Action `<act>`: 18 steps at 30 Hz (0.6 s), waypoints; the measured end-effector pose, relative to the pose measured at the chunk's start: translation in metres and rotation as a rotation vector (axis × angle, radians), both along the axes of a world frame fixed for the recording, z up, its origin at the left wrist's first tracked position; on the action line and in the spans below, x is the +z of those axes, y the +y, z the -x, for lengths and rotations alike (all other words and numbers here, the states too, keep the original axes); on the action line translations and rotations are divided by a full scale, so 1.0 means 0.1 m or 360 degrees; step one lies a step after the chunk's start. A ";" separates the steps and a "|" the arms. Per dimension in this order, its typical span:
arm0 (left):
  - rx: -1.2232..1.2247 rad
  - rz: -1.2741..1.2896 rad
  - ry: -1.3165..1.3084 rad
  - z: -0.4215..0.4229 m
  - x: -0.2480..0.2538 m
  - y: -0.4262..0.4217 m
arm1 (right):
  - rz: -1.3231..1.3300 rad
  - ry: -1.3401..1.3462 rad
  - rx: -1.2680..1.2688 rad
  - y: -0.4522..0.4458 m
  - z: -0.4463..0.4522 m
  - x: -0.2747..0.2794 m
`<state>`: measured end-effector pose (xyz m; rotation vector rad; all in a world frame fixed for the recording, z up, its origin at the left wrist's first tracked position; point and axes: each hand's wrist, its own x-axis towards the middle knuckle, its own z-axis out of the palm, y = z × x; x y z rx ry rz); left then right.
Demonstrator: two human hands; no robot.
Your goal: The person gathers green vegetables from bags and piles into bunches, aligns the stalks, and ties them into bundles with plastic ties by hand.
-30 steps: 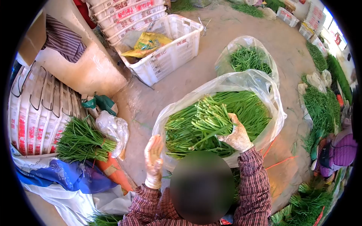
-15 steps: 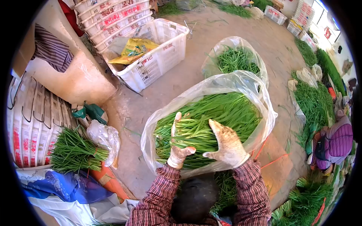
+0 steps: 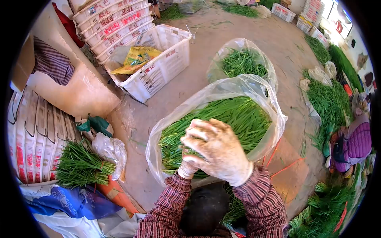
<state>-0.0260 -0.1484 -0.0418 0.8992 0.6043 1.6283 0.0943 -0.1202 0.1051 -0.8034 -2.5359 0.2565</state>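
Note:
Long green chives (image 3: 234, 115) lie in a clear plastic bag (image 3: 278, 123) with its mouth wide. My right hand (image 3: 220, 148), in a soiled white glove, is over the near left part of the chives, its fingers bent and apart. Behind it is my left hand (image 3: 186, 169), also gloved; little more than its wrist and thumb side shows, and its fingers are hidden. Green shows in the gap by my right thumb, but no held bundle can be made out. Behind the bag stands a second clear bag of chives (image 3: 244, 63).
A white crate (image 3: 164, 67) with a yellow packet stands before stacked crates (image 3: 115, 25). At left, a tied chive bundle (image 3: 81, 164) lies beside upright crates (image 3: 35, 139). Chive heaps (image 3: 329, 107) and a person in a purple vest (image 3: 355, 139) are at right.
My right hand has moved left and now overlaps my left hand, which stood upright with its fingers showing before. The whole view has shifted slightly.

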 end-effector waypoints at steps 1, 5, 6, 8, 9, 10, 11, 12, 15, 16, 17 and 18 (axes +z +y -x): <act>0.0071 -0.0096 0.0350 0.04 -0.05 0.05 | -0.0047 0.0020 0.0053 0.01 0.03 -0.05; 0.0188 -0.0216 0.0435 0.07 0.13 0.04 | 0.0571 0.1183 0.0109 0.08 -0.31 0.09; 0.0133 -0.0024 0.0264 0.08 0.03 0.04 | 0.0911 0.1494 -0.0184 0.01 -0.50 0.31; 0.0150 0.0006 0.0230 0.09 0.06 0.03 | 0.0944 0.2145 -0.0243 -0.02 -0.91 0.56; 0.0144 -0.0012 0.0182 0.10 0.00 0.06 | 0.0864 0.2298 -0.0302 -0.04 -1.12 0.61; 0.0132 0.0041 0.0142 0.09 0.10 0.04 | 0.1008 0.2419 -0.0180 -0.11 -1.36 0.62; 0.0133 0.0045 0.0138 0.09 0.09 0.05 | 0.1094 0.2099 -0.0178 -0.21 -1.61 0.61; 0.0144 0.0048 0.0137 0.09 0.08 0.05 | 0.1178 0.1776 -0.0168 -0.32 -1.80 0.58; 0.0137 0.0019 0.0192 0.10 0.04 0.05 | 0.1335 0.0249 -0.0244 -0.54 -1.85 0.39; 0.0146 0.0019 0.0199 0.11 0.04 0.04 | 0.1043 -0.0355 -0.0248 -0.55 -1.74 0.33; 0.0141 0.0023 0.0203 0.09 0.06 0.04 | 0.0987 -0.0375 -0.0458 -0.58 -1.63 0.12; 0.0136 0.0028 0.0208 0.08 0.08 0.03 | 0.0984 -0.0364 -0.0449 -0.50 -1.50 0.01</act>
